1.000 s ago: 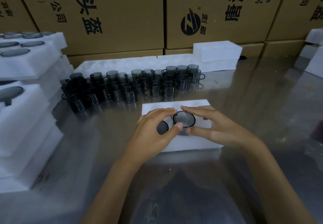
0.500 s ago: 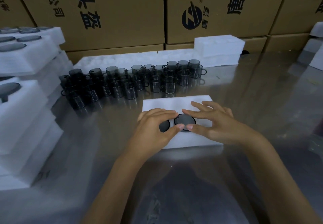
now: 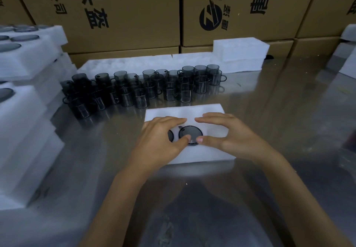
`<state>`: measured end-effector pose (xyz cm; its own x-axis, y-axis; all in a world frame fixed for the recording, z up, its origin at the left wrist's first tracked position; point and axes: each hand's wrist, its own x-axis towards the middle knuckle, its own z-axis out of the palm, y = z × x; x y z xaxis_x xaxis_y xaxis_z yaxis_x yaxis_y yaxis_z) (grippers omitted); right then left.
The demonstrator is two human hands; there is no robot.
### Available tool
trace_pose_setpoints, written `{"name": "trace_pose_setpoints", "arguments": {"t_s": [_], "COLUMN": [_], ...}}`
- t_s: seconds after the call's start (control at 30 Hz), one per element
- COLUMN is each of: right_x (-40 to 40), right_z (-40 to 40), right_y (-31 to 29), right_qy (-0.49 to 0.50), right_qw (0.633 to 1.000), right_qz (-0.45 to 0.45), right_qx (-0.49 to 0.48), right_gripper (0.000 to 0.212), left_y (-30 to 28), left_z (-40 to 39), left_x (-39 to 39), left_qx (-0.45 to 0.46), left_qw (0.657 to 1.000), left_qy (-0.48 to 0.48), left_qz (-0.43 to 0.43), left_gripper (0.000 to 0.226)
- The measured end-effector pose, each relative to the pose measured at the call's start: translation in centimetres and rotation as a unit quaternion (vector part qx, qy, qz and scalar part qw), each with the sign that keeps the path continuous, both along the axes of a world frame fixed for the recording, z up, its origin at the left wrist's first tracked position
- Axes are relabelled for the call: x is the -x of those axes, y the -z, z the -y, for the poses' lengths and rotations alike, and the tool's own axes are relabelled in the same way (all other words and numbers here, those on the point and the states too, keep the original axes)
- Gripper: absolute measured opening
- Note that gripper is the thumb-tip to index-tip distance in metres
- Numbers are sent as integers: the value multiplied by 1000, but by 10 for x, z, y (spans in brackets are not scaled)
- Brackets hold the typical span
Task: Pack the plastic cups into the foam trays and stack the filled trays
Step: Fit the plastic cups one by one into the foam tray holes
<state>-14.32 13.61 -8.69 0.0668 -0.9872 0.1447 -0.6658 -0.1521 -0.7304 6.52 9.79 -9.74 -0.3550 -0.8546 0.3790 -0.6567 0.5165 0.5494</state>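
Both hands flat on white rectangular foam tray (image 3: 210, 112), glossy table (image 3: 279, 131): left hand (image 3: 161, 140) and right hand (image 3: 231, 137) fingers straight, thumbs pressing round smoky plastic cup (image 3: 190, 134) seated in its pocket. Behind: cluster of loose handled cups (image 3: 146, 87), brown cardboard boxes (image 3: 123, 11).

Both forearms bare to the frame edge, left hand (image 3: 159, 140) and right hand (image 3: 229, 137) ungloved

A packing or warehouse area is indicated: printed cardboard cartons (image 3: 123, 11) are stacked beyond the hands, foam trays (image 3: 25, 112) piled to their left, on a steel table (image 3: 289, 112).
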Motion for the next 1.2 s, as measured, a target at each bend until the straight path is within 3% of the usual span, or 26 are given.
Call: {"name": "trace_pose_setpoints", "arguments": {"t_s": [0.1, 0.23, 0.33, 0.47, 0.57, 0.67, 0.73, 0.93, 1.03, 1.2], "right_x": [-20, -18, -5, -7, -18, -22, -21, -20, -30, -54], "right_z": [4, 23, 64, 135, 174, 189, 190, 149, 110, 42], "right_y": [7, 5, -2, -16, -13, -4, 0, -2, -10, -8], "right_qy": [7, 122, 214, 157, 125, 127, 130, 95, 81, 38], "right_qw": [999, 968, 962, 987, 985, 981, 984, 993, 975, 939], "right_qz": [48, 215, 156, 12, -85, -119, -109, -8, 22, -11], "right_qx": [25, 52, 74, -15, -80, -86, -59, 71, 204, 341], "right_gripper": [37, 11, 16, 29, 37, 22, 11, 21, 18, 51], "left_y": [-5, -7, -5, -4, -4, -4, -4, -5, -7, -13], "left_z": [5, 10, 12, 13, 14, 14, 14, 8, 5, 2], "left_x": [-12, -20, -20, -21, -25, -27, -27, -24, -21, -15], "left_qx": [-3, -21, -11, 0, -3, -10, -9, -10, -16, 10], "left_qw": [999, 999, 999, 999, 999, 999, 999, 999, 992, 965], "left_qy": [-32, -44, -32, -32, -34, -26, -23, -39, -64, -94], "left_qz": [-10, -21, -27, -23, -23, -36, -40, -24, -103, -244], "left_gripper": [27, 17, 13, 13, 13, 14, 14, 15, 24, 53]}}
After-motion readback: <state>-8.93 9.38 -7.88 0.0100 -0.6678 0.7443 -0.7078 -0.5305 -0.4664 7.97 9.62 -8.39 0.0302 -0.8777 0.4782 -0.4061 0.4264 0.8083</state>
